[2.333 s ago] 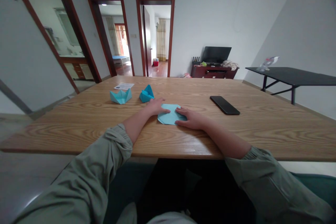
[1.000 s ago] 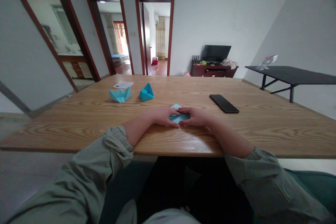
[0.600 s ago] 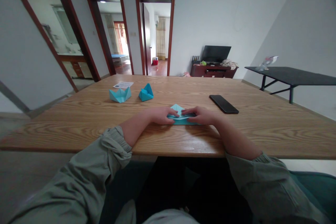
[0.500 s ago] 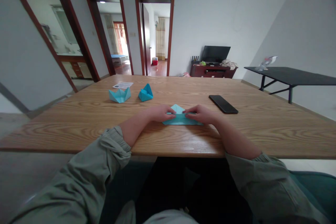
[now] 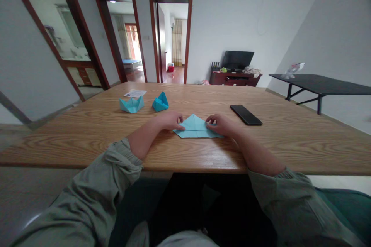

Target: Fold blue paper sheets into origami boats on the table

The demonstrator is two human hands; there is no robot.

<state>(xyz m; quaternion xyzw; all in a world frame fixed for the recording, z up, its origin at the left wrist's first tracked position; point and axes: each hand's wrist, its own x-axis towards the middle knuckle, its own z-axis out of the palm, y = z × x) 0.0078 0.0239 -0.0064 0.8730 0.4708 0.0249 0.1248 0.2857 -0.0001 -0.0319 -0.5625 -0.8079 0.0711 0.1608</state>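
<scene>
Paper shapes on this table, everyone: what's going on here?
A person seated at a wooden table has their left hand and right hand at the edges of a light blue folded paper triangle. A blue origami boat and another blue origami piece sit beyond it, and a black smartphone lies to the right.

On the wooden table [image 5: 87, 144], folded paper triangle [image 5: 197, 130] sits btwn L hand [image 5: 169, 120] and R hand [image 5: 222, 124], both on it; origami boat [image 5: 131, 104] and origami piece [image 5: 160, 102] behind to L, paper slip [image 5: 135, 93] further back, phone [image 5: 245, 114] behind R hand, side table [image 5: 319, 90] off to R.
</scene>
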